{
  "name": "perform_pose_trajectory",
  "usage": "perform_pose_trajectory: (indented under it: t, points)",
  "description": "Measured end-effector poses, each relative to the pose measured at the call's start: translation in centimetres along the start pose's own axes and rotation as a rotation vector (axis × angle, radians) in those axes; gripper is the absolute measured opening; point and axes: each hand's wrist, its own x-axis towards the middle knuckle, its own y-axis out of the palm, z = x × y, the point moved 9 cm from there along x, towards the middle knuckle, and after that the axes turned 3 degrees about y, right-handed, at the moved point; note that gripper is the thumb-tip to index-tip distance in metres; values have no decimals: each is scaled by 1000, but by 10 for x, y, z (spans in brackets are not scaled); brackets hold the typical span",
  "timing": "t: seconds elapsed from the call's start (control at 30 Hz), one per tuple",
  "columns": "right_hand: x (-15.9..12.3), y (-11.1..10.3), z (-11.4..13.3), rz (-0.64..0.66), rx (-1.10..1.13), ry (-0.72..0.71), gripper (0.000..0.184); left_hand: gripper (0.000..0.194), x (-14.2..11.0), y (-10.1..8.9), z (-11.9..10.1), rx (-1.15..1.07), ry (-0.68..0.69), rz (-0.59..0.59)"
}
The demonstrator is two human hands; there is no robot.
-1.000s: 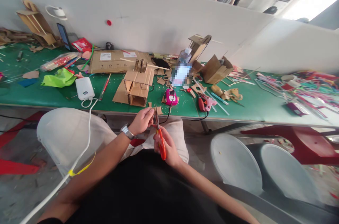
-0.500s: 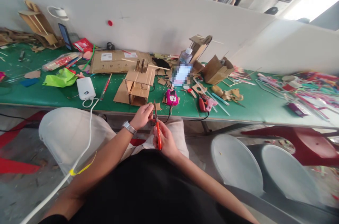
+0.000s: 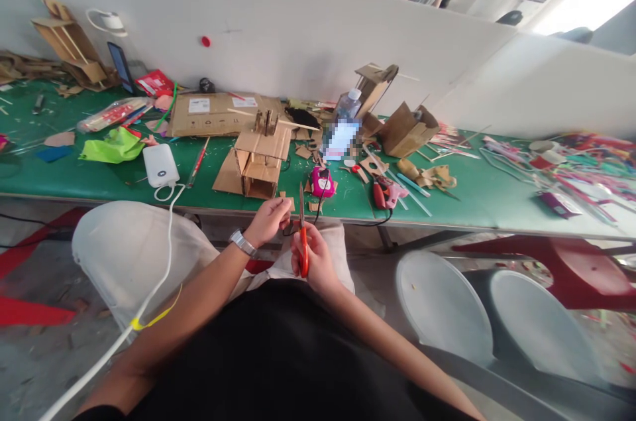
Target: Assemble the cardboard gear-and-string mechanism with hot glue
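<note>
My right hand (image 3: 315, 252) is closed around the orange handles of a pair of scissors (image 3: 303, 242), whose blades point away from me and look closed. To its left, my left hand (image 3: 271, 219) pinches with thumb and fingers; what it holds, if anything, is too small to make out. The scissor tips are apart from the left fingers. Just beyond the left hand, at the table's front edge, stands a small cardboard structure (image 3: 261, 166) with an open front. Small cardboard scraps (image 3: 287, 202) lie beside the fingertips.
On the green table (image 3: 457, 209) are a pink tape measure (image 3: 322, 182), a pink glue gun (image 3: 390, 194), a lit phone (image 3: 340, 140), a white power bank (image 3: 161, 166) and a cardboard sheet (image 3: 218, 117). A white cable crosses my left arm. Grey stools (image 3: 444, 301) stand at right.
The scissors and my right hand have shifted slightly right, away from my left fingers. My left hand has barely moved.
</note>
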Motion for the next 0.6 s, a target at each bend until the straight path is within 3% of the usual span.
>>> perform_pose_trajectory:
  t: [0.3,0.6]
  points:
    - [-2,-12,20,-2,-8,-71,56,50,-5,-1,-5,-67,-16,-13]
    - [-11,-11,20,29,-5,-54,53,57,-7,10,-2,-272,-111,-7]
